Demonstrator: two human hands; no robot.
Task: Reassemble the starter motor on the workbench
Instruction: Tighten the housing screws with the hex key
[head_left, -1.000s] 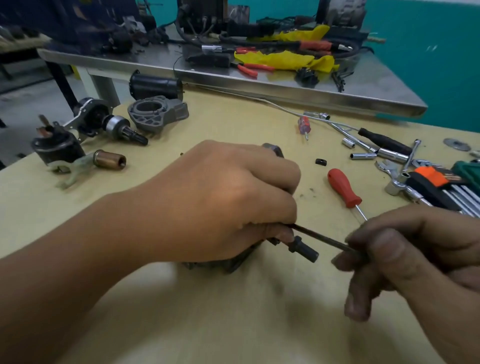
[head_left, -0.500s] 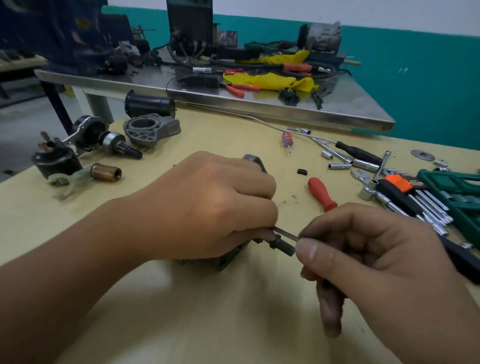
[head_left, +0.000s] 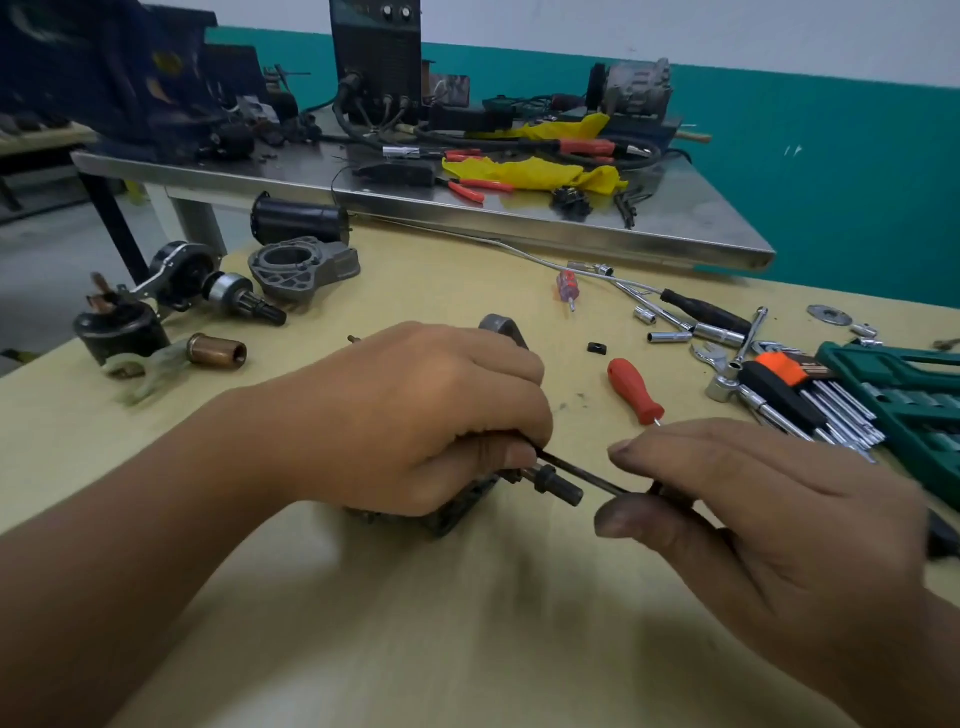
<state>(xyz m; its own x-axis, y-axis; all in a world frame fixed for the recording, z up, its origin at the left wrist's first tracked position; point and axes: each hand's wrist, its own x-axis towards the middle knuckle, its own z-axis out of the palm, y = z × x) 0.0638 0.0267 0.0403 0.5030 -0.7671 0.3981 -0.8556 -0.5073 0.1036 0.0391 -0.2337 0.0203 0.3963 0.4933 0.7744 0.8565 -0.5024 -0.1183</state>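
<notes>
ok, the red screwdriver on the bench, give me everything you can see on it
The red screwdriver has a smooth, plastic-looking red handle with a rounded butt and a thin metal shaft, of which only a short stub shows before the right hand hides the rest. It lies flat on the wooden bench, handle pointing away from the person, just left of the hex keys. Nothing grips it.

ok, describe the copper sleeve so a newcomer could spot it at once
Start at the yellow workbench and go to its left edge, where the loose motor parts lie. The copper sleeve lies on its side in front of the black round part, the only shiny copper-coloured tube among grey and black pieces.
</notes>
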